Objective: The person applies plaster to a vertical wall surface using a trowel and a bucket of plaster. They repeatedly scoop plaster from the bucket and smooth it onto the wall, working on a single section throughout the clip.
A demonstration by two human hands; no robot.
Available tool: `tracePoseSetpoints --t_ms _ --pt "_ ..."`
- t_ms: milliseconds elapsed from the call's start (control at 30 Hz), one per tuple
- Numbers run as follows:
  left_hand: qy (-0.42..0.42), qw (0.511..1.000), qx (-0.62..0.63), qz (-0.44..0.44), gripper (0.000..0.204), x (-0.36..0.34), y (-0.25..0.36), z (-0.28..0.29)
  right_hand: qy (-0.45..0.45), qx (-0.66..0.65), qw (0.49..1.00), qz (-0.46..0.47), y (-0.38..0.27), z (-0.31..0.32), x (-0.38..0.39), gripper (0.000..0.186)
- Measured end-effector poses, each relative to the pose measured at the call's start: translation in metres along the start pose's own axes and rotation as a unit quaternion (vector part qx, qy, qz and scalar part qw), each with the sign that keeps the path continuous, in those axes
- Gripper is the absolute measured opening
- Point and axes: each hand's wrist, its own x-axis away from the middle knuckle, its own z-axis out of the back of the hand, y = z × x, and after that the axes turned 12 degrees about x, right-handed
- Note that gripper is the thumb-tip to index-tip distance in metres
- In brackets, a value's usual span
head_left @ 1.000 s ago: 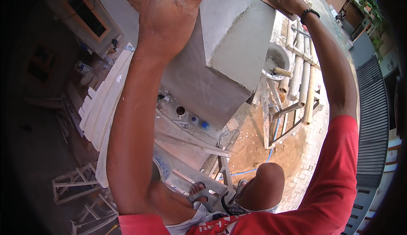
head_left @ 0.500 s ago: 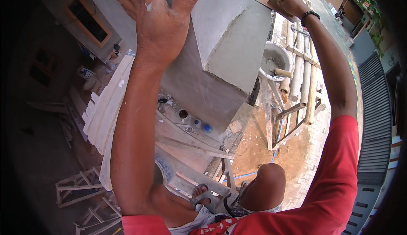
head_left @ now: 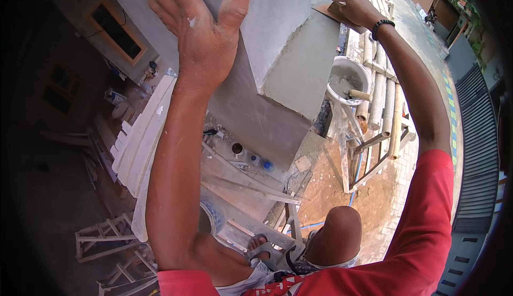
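Remote station, I log: wall grey; at its upper right, float brown. Right of wall: bucket white, beaded bracelet black. Left of wall: window dark, orange-framed.

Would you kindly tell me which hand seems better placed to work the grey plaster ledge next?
Probably the right hand: it grips a flat tool at the far end of the grey plaster ledge. The left hand shows no tool, its thumb held apart.
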Motion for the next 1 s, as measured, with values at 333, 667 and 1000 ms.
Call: tracePoseSetpoints --t_ms 333,667,1000 --pt "0.006 0.999 0.03 -0.026 0.112 -0.001 -0.01 0.002 -0.012 -0.033 0.999 0.02 -0.01 0.005 0.007 0.038" --pt "0.0 1.0 0.009 -0.016 0.11 -0.001 -0.008 0.004 -0.013 -0.029 0.998 0.06 -0.021 0.025 0.014 0.038" --pt "0.0 0.999 0.038 -0.004 0.11 0.001 0.002 0.0 0.001 0.004 0.997 -0.082 0.006 0.01 -0.019 0.038"
